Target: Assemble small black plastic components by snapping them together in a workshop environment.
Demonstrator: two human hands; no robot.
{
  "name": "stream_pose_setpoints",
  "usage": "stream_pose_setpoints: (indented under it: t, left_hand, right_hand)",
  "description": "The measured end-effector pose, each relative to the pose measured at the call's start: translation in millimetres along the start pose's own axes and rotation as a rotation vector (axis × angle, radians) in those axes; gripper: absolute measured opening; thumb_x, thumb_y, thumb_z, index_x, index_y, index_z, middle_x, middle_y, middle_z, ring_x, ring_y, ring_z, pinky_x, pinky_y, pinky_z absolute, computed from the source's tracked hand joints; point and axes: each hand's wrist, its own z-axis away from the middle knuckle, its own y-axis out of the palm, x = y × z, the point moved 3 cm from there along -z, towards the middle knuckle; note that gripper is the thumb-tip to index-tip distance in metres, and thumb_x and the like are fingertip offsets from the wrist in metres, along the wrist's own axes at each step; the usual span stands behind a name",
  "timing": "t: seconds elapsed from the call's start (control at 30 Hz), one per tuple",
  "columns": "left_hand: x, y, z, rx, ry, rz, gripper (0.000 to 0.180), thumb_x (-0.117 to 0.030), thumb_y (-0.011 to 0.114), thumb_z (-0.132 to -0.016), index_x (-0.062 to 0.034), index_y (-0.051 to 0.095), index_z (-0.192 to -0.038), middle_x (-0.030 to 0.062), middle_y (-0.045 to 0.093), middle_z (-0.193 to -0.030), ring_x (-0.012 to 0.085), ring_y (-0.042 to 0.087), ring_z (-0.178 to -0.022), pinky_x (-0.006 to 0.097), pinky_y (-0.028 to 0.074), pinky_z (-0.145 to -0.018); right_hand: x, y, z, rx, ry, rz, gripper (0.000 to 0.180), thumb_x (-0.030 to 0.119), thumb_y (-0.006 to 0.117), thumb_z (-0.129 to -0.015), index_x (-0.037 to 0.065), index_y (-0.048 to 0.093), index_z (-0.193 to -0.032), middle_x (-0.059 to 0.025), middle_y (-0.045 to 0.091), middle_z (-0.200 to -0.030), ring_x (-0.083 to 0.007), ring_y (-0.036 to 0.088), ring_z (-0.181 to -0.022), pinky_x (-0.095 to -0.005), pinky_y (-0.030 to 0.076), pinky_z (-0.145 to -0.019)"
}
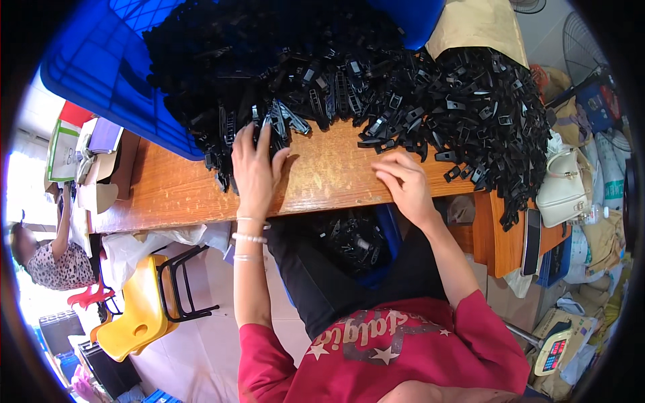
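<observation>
A heap of small black plastic clips [322, 87] covers the far side of the wooden table [329, 161]. My left hand [255, 168] reaches to the near edge of this heap, fingers apart and thumb held out. Its fingertips are at or just above some shiny black pieces [285, 117]; whether they touch cannot be made out. To the right, over the front part of the table, my right hand [406, 185] hovers with loosely bent fingers slightly apart. Nothing shows in it. More black clips [457, 107] lie beyond it.
A blue crate [114, 94] tips toward the table at the far left, and a tan sack [477, 30] lies at the far right. Below the table edge, a blue bin [356, 245] with black pieces sits between my legs. A yellow chair [138, 309] and another person [57, 258] are at left.
</observation>
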Motion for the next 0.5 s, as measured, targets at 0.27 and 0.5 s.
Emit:
stream_pose_setpoints:
  t: [0.27,0.5]
  left_hand:
    - [-37.5,21.0,10.8,0.143,0.038,0.155,0.047,-0.02,0.066,-0.09,0.0002,0.054,-0.13,0.0246,0.042,-0.144,0.0417,0.042,-0.13,0.045,0.04,-0.106]
    - [-38.8,5.0,26.1,0.034,0.123,0.229,0.039,-0.013,0.074,-0.08,0.0007,0.056,-0.111,0.0182,0.054,-0.122,0.0369,0.054,-0.11,0.045,0.043,-0.095]
  right_hand:
    - [-10.4,29.5,-33.3,-0.104,-0.26,0.568,0.022,0.0,0.073,-0.077,0.002,0.07,-0.098,-0.0097,0.057,-0.104,-0.0268,0.054,-0.093,-0.0374,0.042,-0.079]
    - [3.8,9.6,-13.3,-0.143,-0.299,0.392,0.022,-0.001,0.067,-0.079,0.002,0.068,-0.101,-0.0109,0.059,-0.104,-0.028,0.057,-0.095,-0.0386,0.041,-0.081]
